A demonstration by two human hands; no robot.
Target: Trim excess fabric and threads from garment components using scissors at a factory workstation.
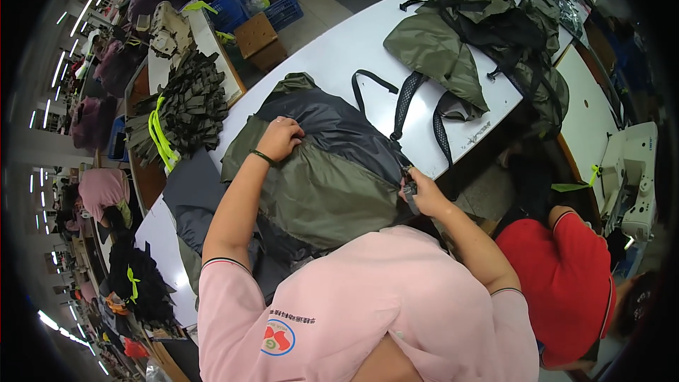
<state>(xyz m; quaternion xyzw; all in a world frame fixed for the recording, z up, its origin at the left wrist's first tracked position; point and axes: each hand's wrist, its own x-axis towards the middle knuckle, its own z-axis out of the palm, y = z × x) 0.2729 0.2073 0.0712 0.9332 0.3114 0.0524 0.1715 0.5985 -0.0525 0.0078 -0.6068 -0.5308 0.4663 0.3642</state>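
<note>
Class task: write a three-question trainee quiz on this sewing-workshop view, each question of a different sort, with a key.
1. True or false: the left hand rests on the olive and grey backpack lying on the white table.
2. Multiple choice: the right hand grips the backpack at its
A. near right edge
B. far left corner
C. mesh shoulder straps
3. Fill in: the bundle of dark strap pieces left of the table is tied with a ___ band.

Key: 1 true; 2 A; 3 yellow-green.
</note>
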